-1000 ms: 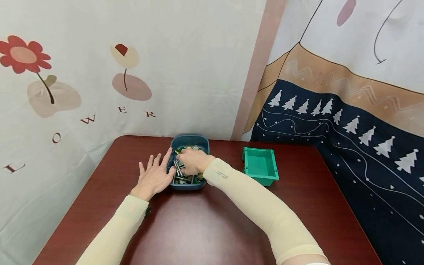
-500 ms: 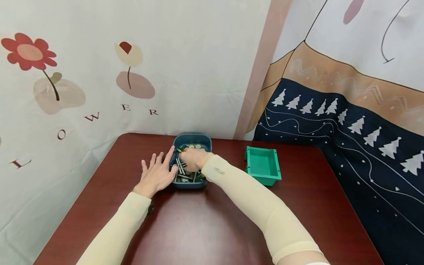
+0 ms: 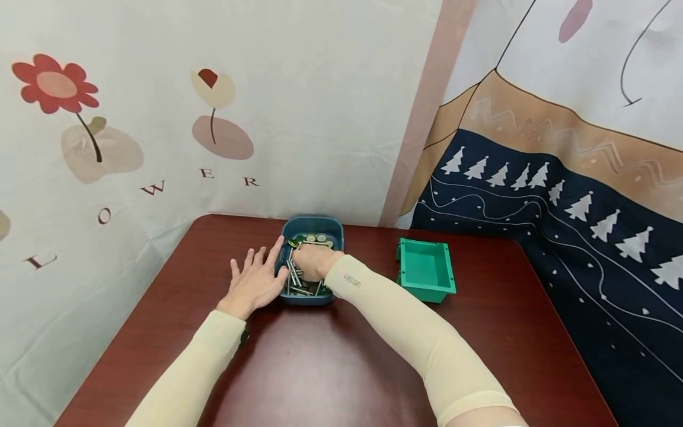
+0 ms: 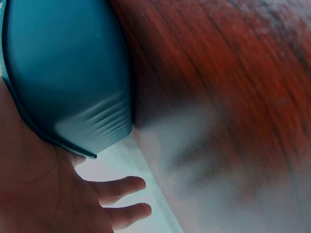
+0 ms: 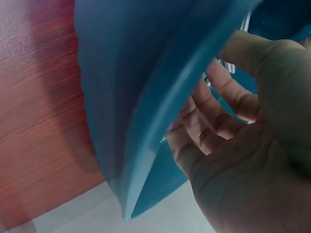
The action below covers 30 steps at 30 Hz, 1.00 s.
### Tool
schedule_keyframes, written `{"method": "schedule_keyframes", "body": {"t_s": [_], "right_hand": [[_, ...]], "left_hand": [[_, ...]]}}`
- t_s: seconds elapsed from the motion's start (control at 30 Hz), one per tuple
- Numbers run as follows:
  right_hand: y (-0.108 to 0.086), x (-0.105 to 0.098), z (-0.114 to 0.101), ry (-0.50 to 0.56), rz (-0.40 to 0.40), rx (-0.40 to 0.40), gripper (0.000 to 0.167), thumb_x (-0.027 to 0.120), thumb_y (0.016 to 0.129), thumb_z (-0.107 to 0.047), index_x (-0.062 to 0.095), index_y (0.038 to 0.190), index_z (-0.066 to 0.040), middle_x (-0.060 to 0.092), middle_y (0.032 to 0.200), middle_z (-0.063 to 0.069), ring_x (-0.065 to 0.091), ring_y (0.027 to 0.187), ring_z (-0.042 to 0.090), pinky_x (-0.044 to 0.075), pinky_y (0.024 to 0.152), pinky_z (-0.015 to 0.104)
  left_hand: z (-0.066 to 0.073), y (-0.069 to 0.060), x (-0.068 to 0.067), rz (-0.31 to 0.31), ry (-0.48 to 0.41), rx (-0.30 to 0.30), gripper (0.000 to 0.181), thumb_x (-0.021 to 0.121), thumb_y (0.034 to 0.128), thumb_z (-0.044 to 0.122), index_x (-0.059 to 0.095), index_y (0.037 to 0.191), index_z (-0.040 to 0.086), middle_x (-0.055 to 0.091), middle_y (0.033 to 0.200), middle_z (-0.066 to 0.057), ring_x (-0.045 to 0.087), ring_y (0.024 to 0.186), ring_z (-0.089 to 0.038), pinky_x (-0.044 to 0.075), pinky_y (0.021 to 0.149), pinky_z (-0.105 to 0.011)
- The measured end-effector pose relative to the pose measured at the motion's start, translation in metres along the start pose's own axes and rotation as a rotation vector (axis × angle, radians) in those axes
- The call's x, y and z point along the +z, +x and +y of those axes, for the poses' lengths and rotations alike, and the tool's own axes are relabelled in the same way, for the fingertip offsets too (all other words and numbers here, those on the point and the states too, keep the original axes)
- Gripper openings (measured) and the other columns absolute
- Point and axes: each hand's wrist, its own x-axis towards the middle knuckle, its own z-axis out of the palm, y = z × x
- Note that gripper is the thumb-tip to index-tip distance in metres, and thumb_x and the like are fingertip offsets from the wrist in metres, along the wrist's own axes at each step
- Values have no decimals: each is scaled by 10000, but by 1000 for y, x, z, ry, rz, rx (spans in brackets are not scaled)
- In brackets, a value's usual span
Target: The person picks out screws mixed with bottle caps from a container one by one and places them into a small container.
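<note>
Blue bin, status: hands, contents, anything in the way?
Right hand inside the blue bin, grip unclear. Left hand against its left rim, fingers spread. Silver rods and round discs inside. Green bin stands apart, to the right; no obstruction seen.

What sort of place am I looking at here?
Probably a makeshift indoor work corner: printed sheets form the backdrop to a reddish-brown table, which holds a blue bin of metal pieces and a green tray.

R fingers [image 5: 233, 92] partly hidden behind bin rim [image 5: 165, 102], R-wrist cam.
</note>
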Motion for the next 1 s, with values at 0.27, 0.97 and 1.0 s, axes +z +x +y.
{"method": "schedule_keyframes", "body": {"t_s": [0.27,0.97,1.0], "right_hand": [[0,-1,5,55,-24,-9,169,769,1123,-128,713,970,-176,622,781,-58,572,701,96,466,671,257],[-20,-6,4,-46,79,-21,158,762,1114,-89,829,992,-165,701,828,-51,582,753,105,499,674,256],[-22,-7,4,-61,91,-18,131,772,1110,-96,848,1035,-172,751,898,-54,625,798,101,538,703,259]], "left_hand": [[2,2,-3,-3,0,1,779,400,1206,449,62,1901,349,257,1893,-360,125,1777,-656,-34,1344,-938],[2,-2,1,-7,7,-7,808,430,1196,457,49,1901,357,284,1878,-373,146,1767,-667,7,1343,-945],[2,-2,-1,-4,12,-7,807,430,1196,456,51,1901,353,286,1876,-374,149,1766,-668,8,1341,-946]]}}
